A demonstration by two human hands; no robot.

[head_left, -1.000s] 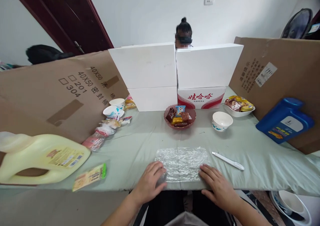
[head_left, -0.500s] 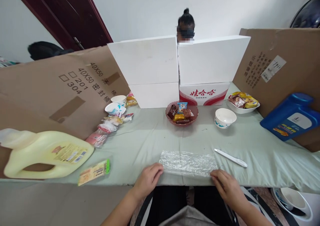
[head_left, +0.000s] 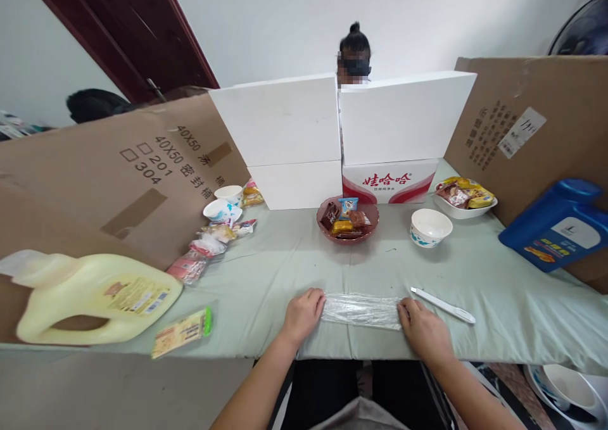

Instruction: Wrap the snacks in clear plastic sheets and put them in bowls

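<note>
A clear, crinkled plastic sheet (head_left: 361,310) lies in a narrow strip near the table's front edge. My left hand (head_left: 304,316) grips its left end with the fingers closed. Its right end is held by my right hand (head_left: 425,328), also closed. Just beyond my right hand, a white, slim cutter (head_left: 444,305) rests slanted on the cloth, apart from the fingers. Farther back stands a reddish glass bowl (head_left: 348,237) of wrapped snacks, with a white bowl (head_left: 430,228) to its right.
A yellow detergent jug (head_left: 95,297) and a green-topped packet (head_left: 183,333) lie at left, near several snack packets (head_left: 206,246). A blue bottle (head_left: 555,227) leans at right beside a snack dish (head_left: 468,211). White boxes (head_left: 294,126) stand before a person (head_left: 354,44); cardboard flanks both sides.
Both hands have moved forward and closer together, pulling away from the table edge. The plastic sheet between them has become a shorter, narrower strip, its near part folded over.
</note>
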